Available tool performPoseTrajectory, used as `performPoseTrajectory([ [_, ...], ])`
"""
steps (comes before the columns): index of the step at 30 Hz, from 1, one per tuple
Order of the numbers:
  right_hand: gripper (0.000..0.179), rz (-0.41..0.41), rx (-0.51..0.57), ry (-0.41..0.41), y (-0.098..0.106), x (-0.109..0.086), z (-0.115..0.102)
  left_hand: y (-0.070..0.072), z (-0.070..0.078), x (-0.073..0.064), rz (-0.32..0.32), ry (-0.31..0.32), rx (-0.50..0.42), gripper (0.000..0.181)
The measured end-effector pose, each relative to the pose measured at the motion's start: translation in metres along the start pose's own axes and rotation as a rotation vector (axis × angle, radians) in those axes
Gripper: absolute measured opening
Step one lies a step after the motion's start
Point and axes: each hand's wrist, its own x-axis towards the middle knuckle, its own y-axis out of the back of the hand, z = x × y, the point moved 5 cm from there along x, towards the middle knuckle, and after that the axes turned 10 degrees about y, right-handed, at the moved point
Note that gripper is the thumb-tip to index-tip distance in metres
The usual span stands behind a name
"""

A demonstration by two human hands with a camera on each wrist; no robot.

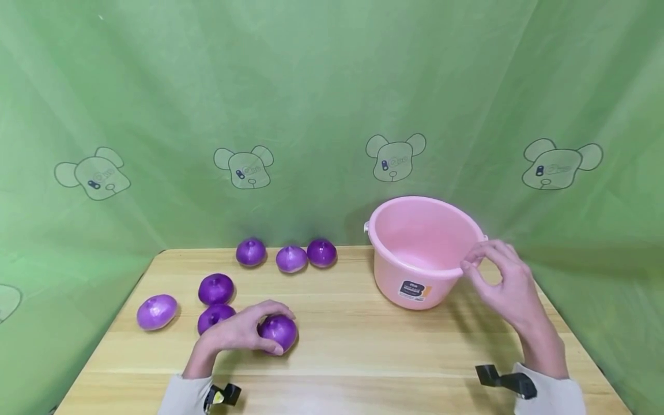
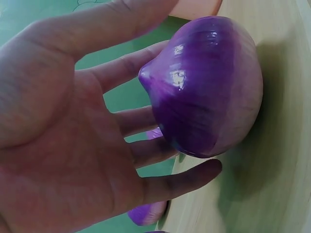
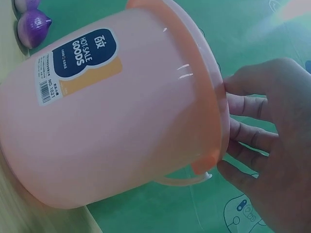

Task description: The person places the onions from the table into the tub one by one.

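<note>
The left hand (image 1: 242, 331) curls loosely round an onion (image 1: 278, 333) just beyond its palm, which, being smooth, could slip from so shallow a grip, while the right hand (image 1: 512, 288) pinches the bucket (image 1: 389, 276) just left of it, where one-sided pulling could tip it.

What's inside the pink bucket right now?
The pink bucket shows bare inner wall and some floor, with nothing lying there; its near rim hides the nearest part of the floor.
</note>
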Motion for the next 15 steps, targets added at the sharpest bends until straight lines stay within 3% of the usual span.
performPoseTrajectory([
  [8,0.017,-0.032,0.114,-0.020,0.0031,-0.0006,0.0018,-0.0025,0.0009,-0.0009,-0.044,0.010,-0.006,0.062],
  [15,0.019,-0.056,0.175,-0.056,0.0042,-0.0036,0.0046,-0.0040,0.0006,-0.0013,-0.044,0.013,0.003,0.061],
])
